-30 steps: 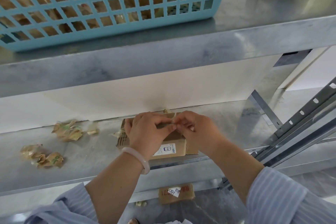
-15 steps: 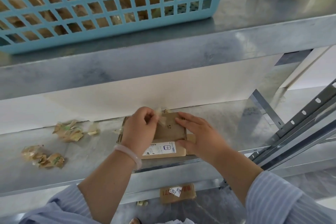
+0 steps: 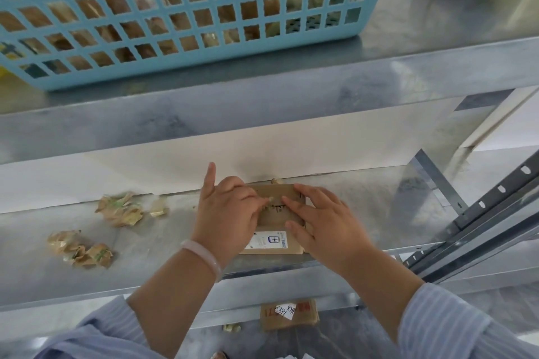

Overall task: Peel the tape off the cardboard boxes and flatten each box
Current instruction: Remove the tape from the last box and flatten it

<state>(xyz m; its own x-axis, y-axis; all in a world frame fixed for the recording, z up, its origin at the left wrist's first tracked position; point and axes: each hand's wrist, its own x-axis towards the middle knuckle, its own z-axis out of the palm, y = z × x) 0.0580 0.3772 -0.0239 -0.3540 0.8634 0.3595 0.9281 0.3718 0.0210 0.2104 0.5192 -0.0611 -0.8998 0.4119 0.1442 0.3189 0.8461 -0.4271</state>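
holding the little box [image 3: 277, 192] down on the metal shelf [image 3: 364, 213], the right hand [image 3: 326, 224] lies on its right side with fingers spread flat. the left hand [image 3: 226, 213] sits on the left side of the box with fingers curled and the little finger sticking up. it seems to pinch a small bit of tape [image 3: 269, 199] at the middle of the top. the box sits by the near edge of the shelf, in the middle. balls of old tape [image 3: 121, 208] lie well apart on the left. the tape bit is tiny, so it could tear or slip out if pulled fast. a hard tug toward the near edge could slide the box off the shelf.
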